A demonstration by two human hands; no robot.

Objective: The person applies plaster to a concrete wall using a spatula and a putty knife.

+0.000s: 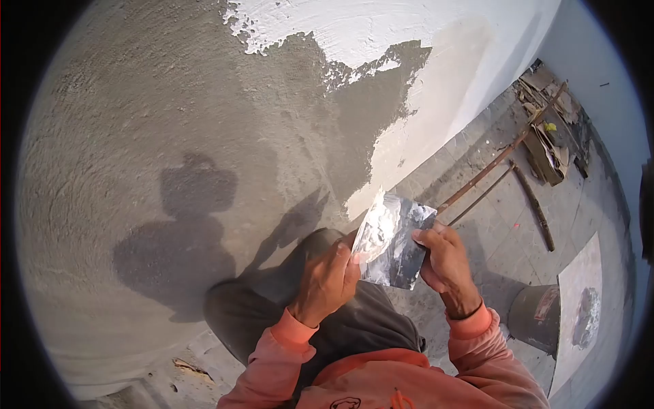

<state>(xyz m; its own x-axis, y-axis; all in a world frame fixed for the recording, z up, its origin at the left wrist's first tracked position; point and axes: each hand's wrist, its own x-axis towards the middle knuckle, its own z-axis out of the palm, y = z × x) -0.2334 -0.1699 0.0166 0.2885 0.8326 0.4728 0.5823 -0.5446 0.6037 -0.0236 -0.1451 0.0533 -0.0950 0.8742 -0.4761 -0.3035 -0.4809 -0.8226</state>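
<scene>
A flat metal putty blade [410,253] is held up between my two hands, in front of my bent knees and close to the wall. A thick heap of white putty [383,228] covers its left half, with thinner smears over the rest. My left hand [323,283] is closed at the blade's left edge, fingers near the putty. My right hand [446,262] grips the right edge, thumb on top and fingers underneath. Behind them rises the wall [272,129], rough grey plaster with white coating [361,27] over its upper right part, ragged at the edge.
To the right a bucket [535,317] stands beside a pale board [569,334] with a grey-white patch on it. Wooden poles [501,160] and cardboard scraps [545,153] lie on the tiled floor farther back. My shadow falls on the wall at left.
</scene>
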